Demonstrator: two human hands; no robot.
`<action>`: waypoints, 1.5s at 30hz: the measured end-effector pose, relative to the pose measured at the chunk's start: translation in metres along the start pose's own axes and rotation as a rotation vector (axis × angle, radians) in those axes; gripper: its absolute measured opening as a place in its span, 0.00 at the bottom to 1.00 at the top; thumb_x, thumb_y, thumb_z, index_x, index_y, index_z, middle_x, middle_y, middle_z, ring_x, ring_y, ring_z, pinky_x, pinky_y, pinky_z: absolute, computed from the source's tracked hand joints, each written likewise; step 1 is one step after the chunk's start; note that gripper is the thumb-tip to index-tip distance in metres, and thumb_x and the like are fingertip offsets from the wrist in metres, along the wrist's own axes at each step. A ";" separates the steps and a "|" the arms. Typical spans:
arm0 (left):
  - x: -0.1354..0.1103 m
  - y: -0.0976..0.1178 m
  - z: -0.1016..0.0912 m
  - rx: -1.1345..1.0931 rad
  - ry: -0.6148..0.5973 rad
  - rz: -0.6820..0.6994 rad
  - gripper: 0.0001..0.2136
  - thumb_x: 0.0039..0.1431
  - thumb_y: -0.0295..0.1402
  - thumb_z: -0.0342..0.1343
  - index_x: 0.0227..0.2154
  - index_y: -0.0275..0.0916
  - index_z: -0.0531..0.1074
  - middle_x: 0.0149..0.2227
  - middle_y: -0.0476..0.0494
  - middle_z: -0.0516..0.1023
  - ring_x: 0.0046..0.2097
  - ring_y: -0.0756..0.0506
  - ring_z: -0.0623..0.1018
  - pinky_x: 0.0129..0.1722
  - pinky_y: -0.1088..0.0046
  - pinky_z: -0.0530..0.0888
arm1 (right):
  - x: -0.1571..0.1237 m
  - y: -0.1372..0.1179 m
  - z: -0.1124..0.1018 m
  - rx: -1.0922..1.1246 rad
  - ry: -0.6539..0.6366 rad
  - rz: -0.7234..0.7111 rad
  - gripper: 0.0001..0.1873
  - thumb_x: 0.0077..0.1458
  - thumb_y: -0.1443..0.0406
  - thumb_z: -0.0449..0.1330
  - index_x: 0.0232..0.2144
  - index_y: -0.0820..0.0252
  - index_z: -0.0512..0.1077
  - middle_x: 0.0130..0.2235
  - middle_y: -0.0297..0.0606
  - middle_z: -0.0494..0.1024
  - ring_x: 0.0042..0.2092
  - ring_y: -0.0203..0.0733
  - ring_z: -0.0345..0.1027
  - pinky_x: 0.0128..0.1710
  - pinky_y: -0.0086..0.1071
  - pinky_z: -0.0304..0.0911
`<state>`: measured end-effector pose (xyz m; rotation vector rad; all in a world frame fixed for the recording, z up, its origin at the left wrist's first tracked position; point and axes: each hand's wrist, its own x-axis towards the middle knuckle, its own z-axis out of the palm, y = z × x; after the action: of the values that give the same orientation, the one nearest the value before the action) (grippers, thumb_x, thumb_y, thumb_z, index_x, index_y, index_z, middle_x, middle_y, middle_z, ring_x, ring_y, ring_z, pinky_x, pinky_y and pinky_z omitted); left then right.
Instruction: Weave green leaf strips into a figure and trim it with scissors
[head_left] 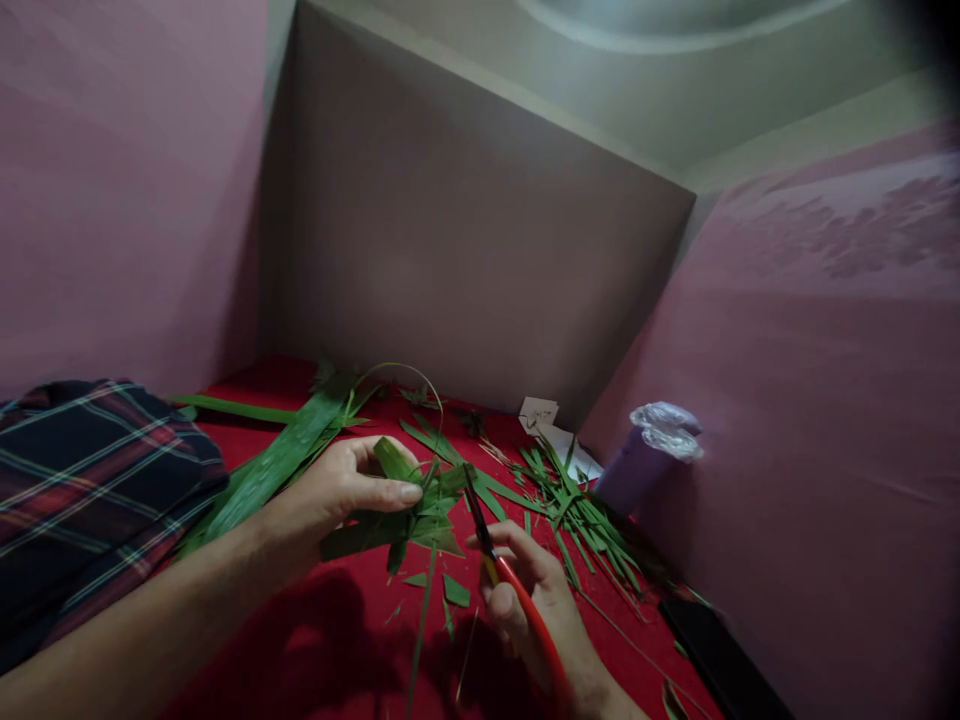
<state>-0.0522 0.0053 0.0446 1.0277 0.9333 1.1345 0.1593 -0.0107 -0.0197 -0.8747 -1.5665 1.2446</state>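
My left hand (367,490) pinches a piece woven from green leaf strips (435,515), thumb on top. Strip ends stick out from it on several sides, and one thin strand hangs down toward me. In my right hand (536,590) is a pair of scissors (531,610) with red handles and dark blades. The blade tips point up and away from me, at the right edge of the woven leaf piece. Whether they touch a strip I cannot tell. Small cut leaf bits (455,591) lie on the red cloth (300,640) below.
Broad long leaves (274,465) lie at the left, beside plaid fabric (97,500). Narrow leaf strips (592,520) are heaped at the right. Behind them are white papers (566,450) and a purple container (636,465) topped with clear plastic. A black flat object (720,660) lies at the lower right.
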 end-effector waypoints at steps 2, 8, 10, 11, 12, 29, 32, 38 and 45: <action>0.001 0.001 -0.002 0.026 0.000 -0.007 0.09 0.35 0.29 0.66 0.22 0.37 0.72 0.22 0.50 0.74 0.24 0.50 0.73 0.24 0.75 0.70 | -0.001 -0.001 -0.002 -0.019 -0.034 0.002 0.31 0.39 0.44 0.62 0.38 0.60 0.65 0.18 0.23 0.59 0.17 0.25 0.45 0.14 0.19 0.44; -0.001 0.008 -0.007 0.023 -0.026 0.001 0.09 0.35 0.26 0.65 0.23 0.38 0.72 0.20 0.50 0.73 0.21 0.50 0.72 0.20 0.75 0.69 | -0.001 -0.001 -0.005 -0.024 -0.072 0.025 0.33 0.38 0.43 0.62 0.39 0.60 0.64 0.18 0.23 0.60 0.18 0.26 0.44 0.15 0.20 0.43; -0.003 0.011 -0.008 0.020 -0.073 0.004 0.08 0.37 0.25 0.64 0.23 0.38 0.72 0.20 0.50 0.73 0.21 0.49 0.72 0.20 0.74 0.69 | -0.001 -0.001 -0.004 -0.018 -0.090 0.038 0.33 0.38 0.43 0.62 0.39 0.60 0.64 0.19 0.24 0.61 0.18 0.26 0.44 0.15 0.20 0.43; -0.004 0.013 -0.008 0.019 -0.095 0.002 0.07 0.38 0.25 0.63 0.23 0.38 0.72 0.20 0.49 0.73 0.21 0.49 0.72 0.20 0.74 0.70 | -0.001 -0.001 -0.004 -0.016 -0.099 0.044 0.33 0.38 0.43 0.62 0.39 0.60 0.65 0.19 0.24 0.62 0.18 0.26 0.44 0.15 0.20 0.43; -0.005 0.014 -0.008 0.019 -0.112 0.000 0.07 0.38 0.25 0.63 0.24 0.38 0.72 0.21 0.49 0.74 0.21 0.49 0.73 0.20 0.73 0.70 | -0.002 -0.002 -0.003 -0.015 -0.106 0.048 0.33 0.38 0.43 0.62 0.39 0.60 0.65 0.20 0.25 0.62 0.18 0.26 0.44 0.15 0.20 0.43; 0.001 -0.009 -0.001 -0.145 -0.058 -0.044 0.09 0.39 0.26 0.64 0.25 0.37 0.71 0.23 0.50 0.75 0.25 0.50 0.74 0.29 0.75 0.71 | -0.003 0.009 0.007 0.195 -0.018 0.058 0.33 0.39 0.42 0.60 0.37 0.61 0.64 0.14 0.20 0.58 0.12 0.24 0.44 0.11 0.19 0.43; 0.001 -0.012 0.001 -0.175 -0.050 -0.046 0.09 0.39 0.25 0.64 0.26 0.37 0.71 0.23 0.49 0.75 0.24 0.50 0.74 0.28 0.75 0.71 | -0.002 0.008 0.009 0.230 -0.014 0.067 0.33 0.38 0.42 0.61 0.37 0.61 0.63 0.13 0.20 0.60 0.13 0.24 0.45 0.11 0.19 0.45; 0.003 -0.016 0.000 -0.237 -0.061 -0.061 0.09 0.39 0.24 0.64 0.27 0.37 0.73 0.25 0.47 0.76 0.26 0.50 0.75 0.29 0.76 0.70 | -0.002 0.008 0.009 0.260 -0.023 0.059 0.34 0.39 0.41 0.60 0.39 0.61 0.62 0.14 0.21 0.60 0.13 0.25 0.45 0.12 0.19 0.45; 0.003 -0.017 -0.001 -0.224 -0.103 -0.060 0.06 0.43 0.25 0.63 0.26 0.36 0.72 0.24 0.48 0.75 0.27 0.51 0.75 0.30 0.77 0.70 | -0.003 0.003 0.011 0.291 -0.033 0.075 0.33 0.39 0.41 0.60 0.38 0.60 0.63 0.14 0.21 0.60 0.13 0.25 0.46 0.13 0.20 0.45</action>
<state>-0.0481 0.0068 0.0275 0.8613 0.7327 1.0986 0.1503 -0.0162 -0.0243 -0.7329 -1.3446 1.5031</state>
